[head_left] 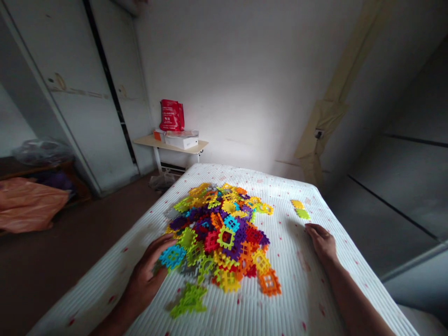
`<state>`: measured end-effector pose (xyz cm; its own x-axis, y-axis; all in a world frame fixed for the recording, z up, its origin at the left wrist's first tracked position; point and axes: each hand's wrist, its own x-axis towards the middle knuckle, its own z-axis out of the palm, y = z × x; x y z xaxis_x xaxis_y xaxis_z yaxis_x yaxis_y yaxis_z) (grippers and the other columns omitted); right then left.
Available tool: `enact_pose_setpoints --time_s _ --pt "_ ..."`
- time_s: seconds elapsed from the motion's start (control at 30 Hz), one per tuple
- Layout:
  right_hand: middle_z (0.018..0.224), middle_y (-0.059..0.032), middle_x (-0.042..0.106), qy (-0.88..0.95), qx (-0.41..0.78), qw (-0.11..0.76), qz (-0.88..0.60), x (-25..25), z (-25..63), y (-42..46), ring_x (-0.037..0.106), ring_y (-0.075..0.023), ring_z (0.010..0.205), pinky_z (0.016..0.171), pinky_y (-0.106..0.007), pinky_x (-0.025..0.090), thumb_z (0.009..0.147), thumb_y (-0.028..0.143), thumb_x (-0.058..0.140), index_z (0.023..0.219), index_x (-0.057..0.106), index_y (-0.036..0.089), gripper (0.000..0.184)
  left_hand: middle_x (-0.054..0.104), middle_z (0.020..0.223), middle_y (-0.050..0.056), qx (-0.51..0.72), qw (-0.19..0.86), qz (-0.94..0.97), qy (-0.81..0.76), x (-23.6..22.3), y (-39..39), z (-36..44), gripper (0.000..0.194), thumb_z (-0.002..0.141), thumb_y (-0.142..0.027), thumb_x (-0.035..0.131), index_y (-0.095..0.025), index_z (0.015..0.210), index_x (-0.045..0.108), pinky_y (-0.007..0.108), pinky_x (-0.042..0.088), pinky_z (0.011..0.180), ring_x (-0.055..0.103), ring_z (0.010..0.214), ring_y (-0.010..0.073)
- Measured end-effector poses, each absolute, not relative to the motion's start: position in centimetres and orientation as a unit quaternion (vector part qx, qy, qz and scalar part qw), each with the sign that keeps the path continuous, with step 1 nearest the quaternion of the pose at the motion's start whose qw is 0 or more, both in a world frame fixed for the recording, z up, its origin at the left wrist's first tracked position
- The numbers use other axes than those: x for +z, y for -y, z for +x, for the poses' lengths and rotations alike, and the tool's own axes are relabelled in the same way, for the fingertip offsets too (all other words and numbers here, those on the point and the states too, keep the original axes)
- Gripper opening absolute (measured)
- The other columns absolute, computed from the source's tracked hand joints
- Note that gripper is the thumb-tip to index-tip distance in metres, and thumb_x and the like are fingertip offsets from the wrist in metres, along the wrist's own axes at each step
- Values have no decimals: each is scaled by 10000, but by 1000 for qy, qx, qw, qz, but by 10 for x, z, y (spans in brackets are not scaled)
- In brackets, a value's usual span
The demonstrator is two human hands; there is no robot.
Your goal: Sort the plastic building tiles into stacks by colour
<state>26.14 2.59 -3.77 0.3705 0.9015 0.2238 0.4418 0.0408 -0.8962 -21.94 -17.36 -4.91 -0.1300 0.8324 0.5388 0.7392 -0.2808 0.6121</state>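
Observation:
A heap of colourful plastic interlocking tiles (213, 224) lies on the white ribbed bedspread (290, 280). At its left edge, my left hand (145, 273) has its fingers and thumb around a blue tile (172, 256). Just in front of that hand rests a loose green tile group (190, 300). On the right, my right hand (322, 241) is low over the cover with its fingers curled together; what they may hold is hidden. Slightly beyond those fingertips are a yellow tile (297, 204) and a lime green tile (303, 214), touching or nearly so.
A small table (147, 140) stands in the far left corner, bearing a red bag (171, 115) and a white box (182, 141). Sliding wardrobe doors (80, 102) are at left. Orange plastic sheeting (31, 203) lies at far left. A socket (318, 134) is on the wall.

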Motion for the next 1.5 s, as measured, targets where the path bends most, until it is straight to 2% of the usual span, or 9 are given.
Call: enact_pose_setpoints --time_s 0.17,0.33,0.47,0.6,0.77,0.87,1.07,1.33,1.5 --pt "786 -84 719 514 228 506 -654 -39 263 -28 632 -282 849 753 -334 469 549 469 597 727 702 172 362 466 1352 34 451 103 658 -594 -48 176 -219 525 753 -178 431 -282 1267 460 410 324 1090 425 1267 232" --pt "803 -78 721 521 230 504 -650 -42 265 -29 630 -276 861 766 -334 461 561 471 597 732 704 179 355 443 1368 47 451 98 655 -598 -43 177 -216 479 834 -331 433 -304 1311 415 435 324 1073 402 1275 258" --pt "790 -81 721 520 231 505 -649 -43 266 -29 634 -275 830 738 -336 464 562 472 599 729 710 177 356 393 1413 53 428 76 658 -615 -44 176 -219 486 860 -373 419 -319 1341 378 464 305 1076 365 1306 268" --pt "779 -81 722 520 231 508 -646 -42 264 -29 637 -272 813 722 -332 471 551 470 607 716 709 175 352 431 1406 42 397 14 658 -640 -37 168 -224 483 847 -374 448 -344 1326 401 491 272 1087 384 1299 268" --pt "768 -82 720 522 229 507 -646 -40 263 -28 636 -274 803 722 -337 475 553 474 604 713 709 174 356 560 1308 31 307 -22 652 -693 -12 133 -223 381 862 -403 409 -333 1215 534 572 164 1090 433 1264 260" --pt "783 -80 721 525 225 505 -647 -39 262 -27 634 -274 820 730 -333 473 560 462 602 714 709 176 342 540 1341 58 255 -1 654 -712 3 102 -212 422 876 -422 375 -294 1249 525 553 157 1093 439 1263 247" --pt "773 -74 718 533 222 502 -644 -39 262 -25 632 -268 810 725 -332 470 581 452 591 722 708 175 333 406 1453 78 140 93 700 -694 25 61 -170 534 873 -497 331 -268 1343 440 545 161 1091 318 1351 277" --pt "811 -78 721 537 229 501 -639 -42 264 -27 632 -272 841 750 -332 465 598 455 592 749 707 169 343 472 1392 93 110 75 752 -645 34 41 -135 621 816 -629 367 -276 1319 459 535 222 1060 378 1294 327" --pt "805 -74 723 540 227 506 -633 -41 264 -27 633 -277 839 742 -335 468 597 455 600 733 708 179 326 467 1404 78 97 91 794 -594 43 34 -119 658 801 -534 464 -245 1385 372 428 305 1047 408 1275 287"
